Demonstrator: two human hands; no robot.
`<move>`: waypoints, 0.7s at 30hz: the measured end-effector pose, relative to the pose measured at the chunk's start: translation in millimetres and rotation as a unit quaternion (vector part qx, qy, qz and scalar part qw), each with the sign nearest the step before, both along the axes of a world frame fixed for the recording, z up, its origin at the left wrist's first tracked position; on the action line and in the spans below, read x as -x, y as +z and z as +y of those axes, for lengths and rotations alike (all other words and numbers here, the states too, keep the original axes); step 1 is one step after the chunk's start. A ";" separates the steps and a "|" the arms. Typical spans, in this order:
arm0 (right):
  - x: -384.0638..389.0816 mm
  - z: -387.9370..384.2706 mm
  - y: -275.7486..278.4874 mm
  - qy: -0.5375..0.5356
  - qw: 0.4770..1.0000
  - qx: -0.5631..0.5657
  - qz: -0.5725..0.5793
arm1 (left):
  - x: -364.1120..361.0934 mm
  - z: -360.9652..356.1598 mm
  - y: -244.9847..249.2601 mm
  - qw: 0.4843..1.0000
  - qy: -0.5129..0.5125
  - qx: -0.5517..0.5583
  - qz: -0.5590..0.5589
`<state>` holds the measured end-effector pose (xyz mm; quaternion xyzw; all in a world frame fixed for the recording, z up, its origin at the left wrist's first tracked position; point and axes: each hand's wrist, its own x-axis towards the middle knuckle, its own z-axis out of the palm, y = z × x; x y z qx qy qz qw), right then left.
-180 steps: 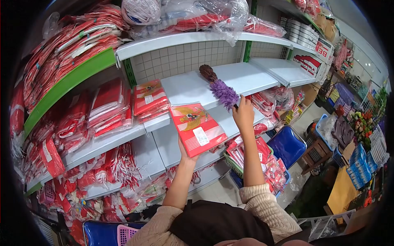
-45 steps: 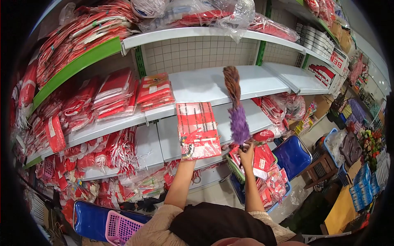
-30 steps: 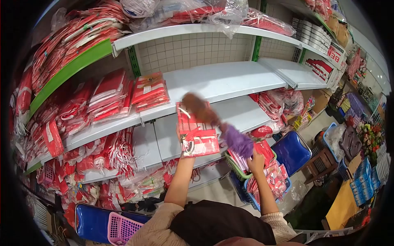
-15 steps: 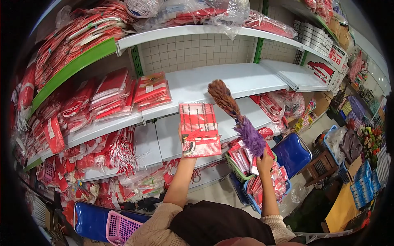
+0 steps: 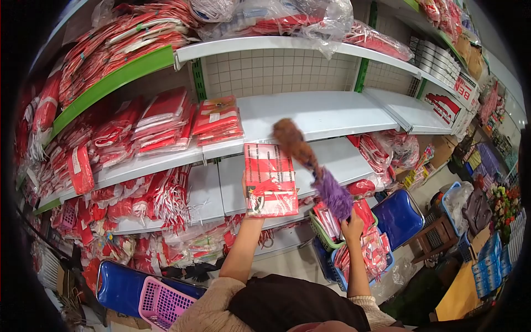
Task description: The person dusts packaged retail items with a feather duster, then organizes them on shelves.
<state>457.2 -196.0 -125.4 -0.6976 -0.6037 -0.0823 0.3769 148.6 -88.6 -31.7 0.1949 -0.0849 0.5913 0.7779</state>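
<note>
My left hand [image 5: 245,191] holds up a stack of red-and-white items in clear plastic packaging [image 5: 271,177], with most of the fingers hidden beneath it. My right hand [image 5: 352,226] is wrapped round the lower end of a feather duster [image 5: 333,193], purple near the hand and brown at the tip. The duster's blurred brown head overlaps the upper right edge of the packaged stack in this view. Behind both lies a white shelf [image 5: 315,119]. More red packaged stacks [image 5: 217,117] sit on that shelf to the left.
Below my right hand stand a green basket [image 5: 323,235] and a blue basket [image 5: 338,268] with red packages. A blue chair [image 5: 399,218] is to the right. At lower left, a pink basket [image 5: 160,304] rests on another blue seat [image 5: 119,288]. Plastic-wrapped goods [image 5: 276,22] fill the upper shelf.
The duster has swung left and down, so its brown head now meets the packaged stack's edge in view. My right hand moved slightly left and down. The whole view shifted a little.
</note>
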 end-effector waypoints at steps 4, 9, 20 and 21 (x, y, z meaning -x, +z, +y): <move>-2.4 -1.6 -3.2 0.183 0.978 -0.045 -0.092 | 5.1 -1.4 1.3 1.000 0.005 0.000 0.001; 6.9 13.2 -6.7 0.090 0.994 -0.052 -0.030 | 5.4 -2.3 3.2 1.000 0.007 -0.003 0.000; 50.6 111.8 147.7 -0.050 0.992 -0.059 -0.096 | 19.8 -12.1 11.7 1.000 0.028 -0.005 -0.002; 51.6 123.7 157.3 -0.054 0.993 -0.039 -0.097 | 21.1 -13.1 12.4 1.000 0.030 -0.005 -0.002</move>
